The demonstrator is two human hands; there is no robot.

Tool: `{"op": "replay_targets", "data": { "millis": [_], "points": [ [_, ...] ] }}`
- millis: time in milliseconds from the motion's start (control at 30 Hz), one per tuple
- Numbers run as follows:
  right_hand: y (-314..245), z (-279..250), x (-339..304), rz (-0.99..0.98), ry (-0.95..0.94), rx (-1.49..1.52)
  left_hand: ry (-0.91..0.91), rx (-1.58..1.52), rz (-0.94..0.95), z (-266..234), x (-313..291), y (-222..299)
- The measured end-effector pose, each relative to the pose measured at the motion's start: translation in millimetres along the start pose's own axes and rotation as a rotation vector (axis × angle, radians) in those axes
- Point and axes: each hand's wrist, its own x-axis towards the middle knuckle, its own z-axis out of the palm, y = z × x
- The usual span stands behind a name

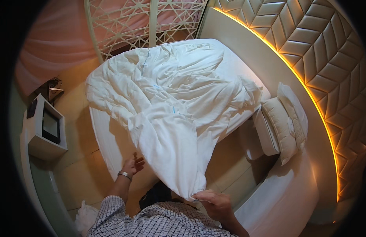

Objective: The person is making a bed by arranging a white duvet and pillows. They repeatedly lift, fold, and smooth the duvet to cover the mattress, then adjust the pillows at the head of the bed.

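A large white duvet (167, 134) lies crumpled over the bed (246, 71), its folds loose and a few small blue marks showing on it. One corner is drawn toward me off the near side of the bed, and my right hand (215, 202) is closed around that corner at its tip. My left hand (133, 165), with a metal band at the wrist, hangs beside the duvet's left edge. Its fingers are apart and hold nothing.
Two pillows (279, 125) lean on a white box-like seat (266, 132) at the right. A curved white ledge (285, 197) runs below them. At the left stands a white cabinet (44, 126). A lattice screen (127, 23) and pink curtain (60, 43) are behind the bed.
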Motion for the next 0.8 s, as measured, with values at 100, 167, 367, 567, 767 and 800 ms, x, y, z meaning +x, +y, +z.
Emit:
{"op": "replay_targets", "data": {
  "millis": [100, 167, 367, 567, 767, 800],
  "points": [
    [0.6, 5.4, -46.6, 0.078, -0.01, 0.049, -0.305, 0.115, -0.13, 19.4, -0.3, -44.6],
    [-2.6, 5.1, -73.1, 0.106, -0.019, 0.029, -0.417, 0.005, -0.154, 46.8, -8.7, -71.5],
    [-34.3, 1.7, -140.9, 0.218, 0.096, -0.088, -0.11, -0.328, 0.175, 60.8, -56.6, -93.3],
    [28.6, 15.5, -238.1, 0.668, 0.339, 0.18, 0.244, -0.174, 0.464, -19.7, -152.0, -111.9],
    [36.8, 68.7, -271.3, 0.916, 0.358, 0.324, 0.291, 0.031, 0.366, -124.4, -152.0, -128.0],
    [28.3, 74.9, -264.1, 0.908, 0.381, 0.314, 0.312, 0.194, 0.251, -127.7, -139.2, -125.6]
  ]
}}
